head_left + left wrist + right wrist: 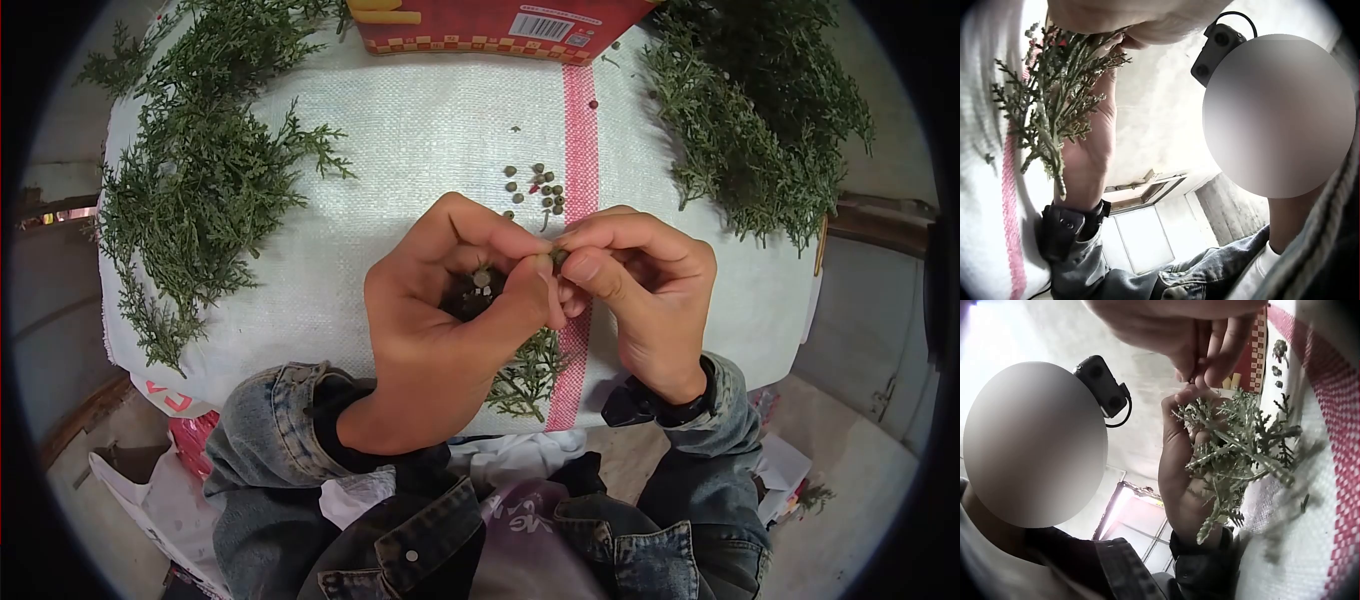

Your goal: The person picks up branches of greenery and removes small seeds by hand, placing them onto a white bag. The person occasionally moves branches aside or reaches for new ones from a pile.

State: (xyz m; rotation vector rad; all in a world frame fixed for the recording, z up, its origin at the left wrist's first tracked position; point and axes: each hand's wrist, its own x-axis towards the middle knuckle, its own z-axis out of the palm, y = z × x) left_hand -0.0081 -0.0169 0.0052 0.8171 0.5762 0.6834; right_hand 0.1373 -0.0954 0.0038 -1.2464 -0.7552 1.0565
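Observation:
Both hands meet over a white woven sack (400,100). My left hand (415,320) holds a green cypress-like sprig (530,375), whose leafy end hangs below the fingers; in the right wrist view the sprig (1235,450) spreads in front of the left palm. Thumb and forefinger of my right hand (665,290) pinch a small green berry (560,257) right at the left fingertips. Just beyond the hands lies a loose group of several round green berries (539,168), with a small red bit (534,188) among them.
A heap of leafy branches (200,170) covers the sack's left side, and another heap (760,110) its right. At the far edge stands a red box (480,30) with a barcode. A pink stripe (581,120) runs along the sack, with a red berry (593,104) on it.

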